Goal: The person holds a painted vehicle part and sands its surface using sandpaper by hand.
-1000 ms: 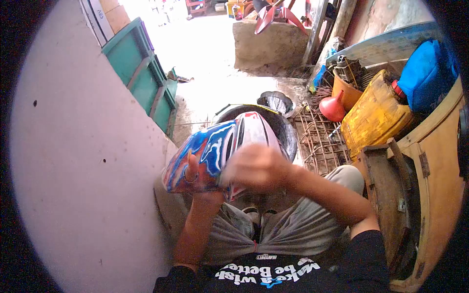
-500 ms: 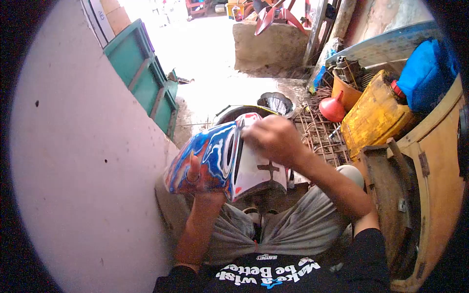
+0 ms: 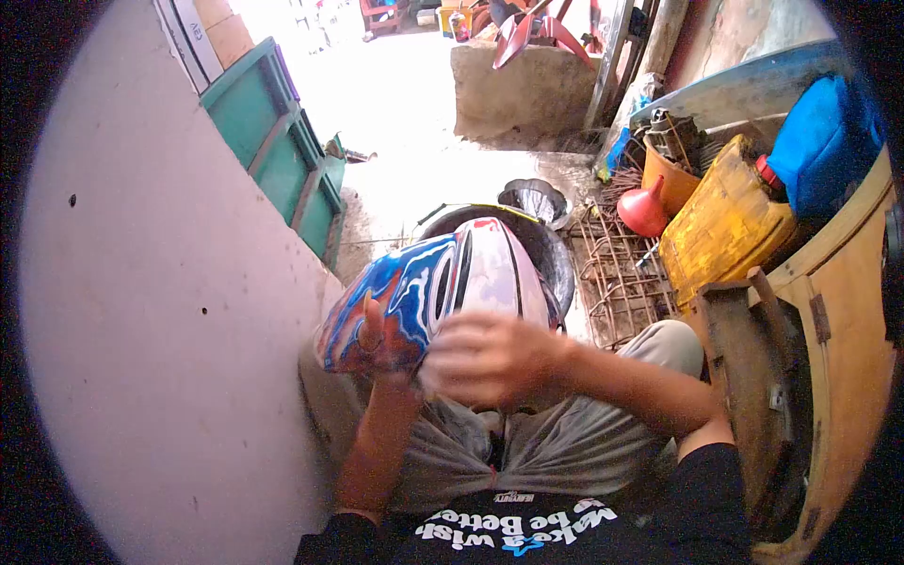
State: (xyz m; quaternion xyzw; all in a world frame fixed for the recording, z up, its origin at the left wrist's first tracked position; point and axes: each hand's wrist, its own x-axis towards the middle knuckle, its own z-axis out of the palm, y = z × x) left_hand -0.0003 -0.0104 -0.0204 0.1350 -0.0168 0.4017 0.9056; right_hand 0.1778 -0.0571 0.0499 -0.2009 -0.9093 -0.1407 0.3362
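Above my lap is a curved painted shell [image 3: 395, 292], which looks like a motorcycle body panel. Its left side is swirled in blue, white and orange; its right side is whitish with dark slots and a red mark at the top. My left hand [image 3: 375, 339] grips it at the lower left, thumb over the painted face and the other fingers hidden. My right hand [image 3: 490, 358] is curled at the panel's lower edge, blurred by motion. Whatever is under its fingers is hidden.
A black tub [image 3: 560, 268] sits behind the panel beside a smaller dark bowl [image 3: 535, 200]. To the right are a rusty wire grid [image 3: 612, 273], a red funnel [image 3: 643, 207], a yellow jerrycan [image 3: 725, 226] and a blue container [image 3: 824, 146]. A pale wall [image 3: 169, 282] bounds the left.
My right hand has moved down from the panel's upper part to its lower edge, uncovering the upper whitish area and covering the dark cross-shaped mark. My left hand keeps its hold.
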